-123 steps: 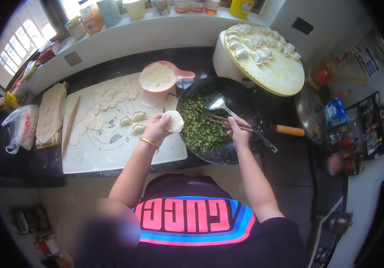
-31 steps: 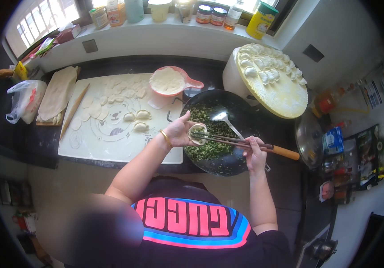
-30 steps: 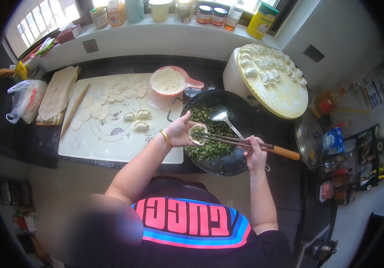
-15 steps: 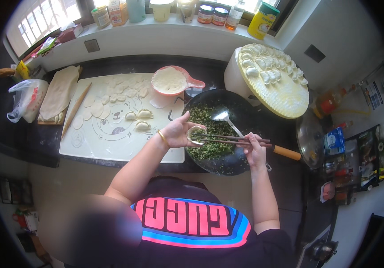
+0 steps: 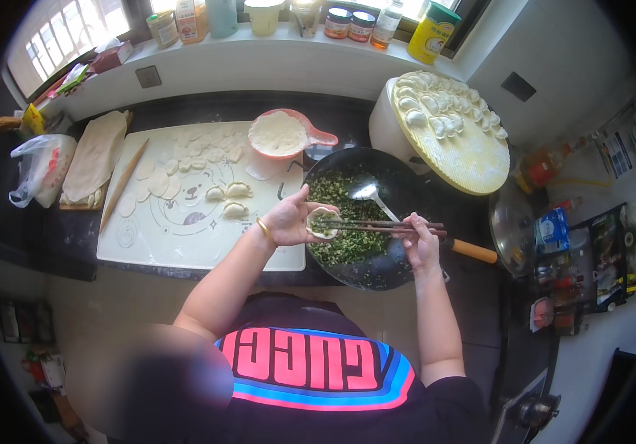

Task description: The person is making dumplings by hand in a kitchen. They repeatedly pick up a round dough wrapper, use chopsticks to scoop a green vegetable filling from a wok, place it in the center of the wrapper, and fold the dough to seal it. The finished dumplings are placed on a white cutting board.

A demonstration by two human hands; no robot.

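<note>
My left hand point(image 5: 288, 222) cups a round dough wrapper point(image 5: 324, 223) with green filling in it, over the left rim of a dark wok point(image 5: 377, 274). In my right hand point(image 5: 419, 243) I grip a pair of brown chopsticks point(image 5: 377, 225), whose tips lie at the filling in the wrapper. Chopped green filling point(image 5: 355, 248) is spread in the wok, and a metal spoon point(image 5: 384, 206) rests in it. On the white mat point(image 5: 259, 251) to the left are three folded dumplings point(image 5: 236, 190) and several flat wrappers point(image 5: 159, 183).
A pink ladle-shaped bowl of flour point(image 5: 285, 150) stands on the mat's far edge. A rolling pin point(image 5: 123, 186) lies at its left, beside a dough sheet point(image 5: 98, 152). A yellow round tray point(image 5: 473, 166) of dumplings is at the back right. The wok's wooden handle point(image 5: 473, 250) points right.
The wrapper in my left hand lies more open toward the view, with filling showing in it. The chopsticks have shifted slightly; both hands stay nearly in place.
</note>
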